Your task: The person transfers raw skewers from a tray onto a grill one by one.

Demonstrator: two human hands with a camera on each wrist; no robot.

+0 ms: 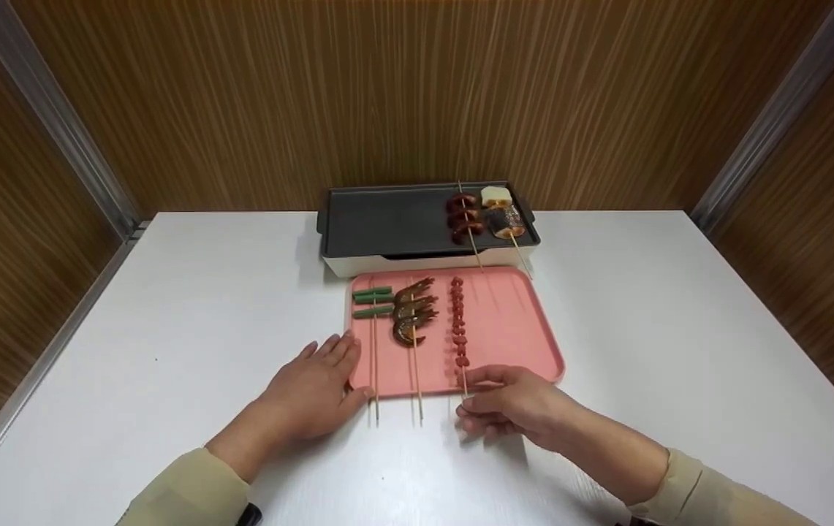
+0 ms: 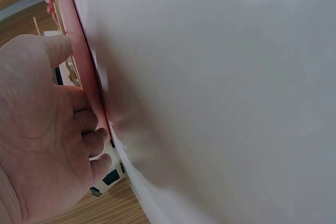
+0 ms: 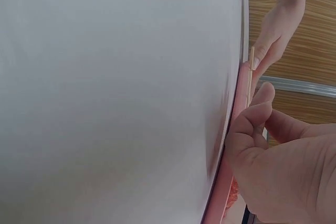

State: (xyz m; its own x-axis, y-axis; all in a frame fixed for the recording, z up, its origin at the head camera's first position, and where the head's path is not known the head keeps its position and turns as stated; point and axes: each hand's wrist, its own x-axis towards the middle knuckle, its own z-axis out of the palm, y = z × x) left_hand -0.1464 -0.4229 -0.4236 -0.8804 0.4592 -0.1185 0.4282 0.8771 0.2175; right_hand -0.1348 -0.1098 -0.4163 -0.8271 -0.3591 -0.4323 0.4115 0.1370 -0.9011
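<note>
A pink tray (image 1: 508,321) lies on the white table. My left hand (image 1: 314,391) rests at its near left corner with the fingers extended along the edge; the left wrist view shows the palm (image 2: 39,129). At the near edge, my right hand (image 1: 519,405) pinches the bare stick end of a skewer of small red meat pieces (image 1: 458,321). That skewer still lies over the tray. To its left are a shrimp skewer (image 1: 409,313) and a skewer of green vegetable pieces (image 1: 373,295), their sticks jutting past the near edge. In the right wrist view, the right hand's fingers (image 3: 247,129) are curled.
Behind the tray stands a dark rectangular grill plate (image 1: 387,219) on a white base. At its right end lie a skewer of dark red sausage-like pieces (image 1: 465,218) and another with a white piece and a browned chunk (image 1: 504,220). Wood-grain panels (image 1: 417,88) enclose the table.
</note>
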